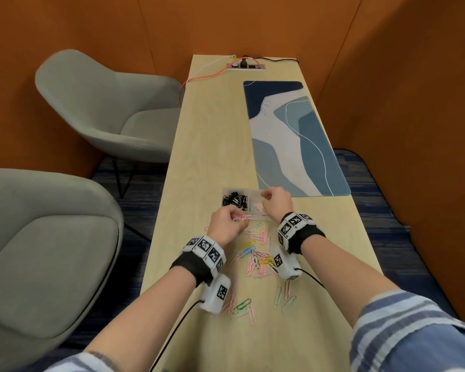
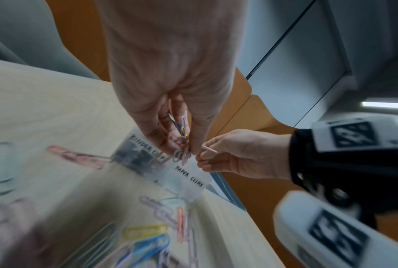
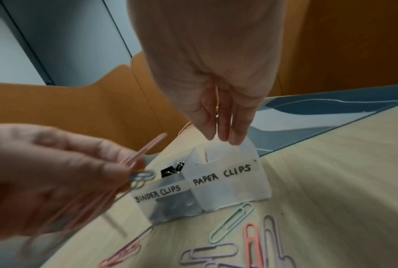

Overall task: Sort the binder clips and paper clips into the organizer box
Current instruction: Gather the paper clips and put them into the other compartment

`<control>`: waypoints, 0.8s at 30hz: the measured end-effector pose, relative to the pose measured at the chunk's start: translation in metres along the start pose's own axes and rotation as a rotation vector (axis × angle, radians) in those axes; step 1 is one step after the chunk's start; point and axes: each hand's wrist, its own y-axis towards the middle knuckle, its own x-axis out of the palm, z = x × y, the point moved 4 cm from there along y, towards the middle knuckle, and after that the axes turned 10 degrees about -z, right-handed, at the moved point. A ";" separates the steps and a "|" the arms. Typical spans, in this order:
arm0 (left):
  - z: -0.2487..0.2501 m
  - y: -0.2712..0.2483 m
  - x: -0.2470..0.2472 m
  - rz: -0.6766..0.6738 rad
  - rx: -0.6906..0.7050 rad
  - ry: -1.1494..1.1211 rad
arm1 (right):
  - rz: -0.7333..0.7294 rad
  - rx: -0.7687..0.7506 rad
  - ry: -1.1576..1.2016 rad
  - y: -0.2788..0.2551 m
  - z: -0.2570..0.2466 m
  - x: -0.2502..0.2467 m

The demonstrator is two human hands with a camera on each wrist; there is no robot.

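Note:
A clear organizer box (image 1: 249, 191) (image 3: 228, 186) (image 2: 188, 174) stands mid-table, labelled BINDER CLIPS on the left and PAPER CLIPS on the right. Black binder clips (image 1: 234, 200) (image 3: 173, 169) fill the left compartment. My left hand (image 1: 236, 217) (image 2: 184, 148) (image 3: 124, 174) pinches a bunch of coloured paper clips (image 1: 243, 218) (image 2: 183, 143) just in front of the box. My right hand (image 1: 266, 198) (image 3: 221, 136) (image 2: 202, 159) hovers over the paper-clip compartment, fingertips together and pointing down. A thin pink sliver of clip shows between its thumb and fingers. Several loose paper clips (image 1: 258, 259) (image 3: 232, 221) lie on the table near me.
A blue and white desk mat (image 1: 293, 135) lies beyond the box on the right. A power strip (image 1: 246, 66) with cables sits at the far end. Two grey chairs (image 1: 105, 111) (image 1: 43, 237) stand left of the narrow table (image 1: 204, 146). More clips (image 1: 239, 307) lie by my left wrist.

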 end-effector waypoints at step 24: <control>0.045 0.019 -0.019 0.140 0.137 0.137 | -0.214 0.192 -0.270 -0.132 0.078 0.062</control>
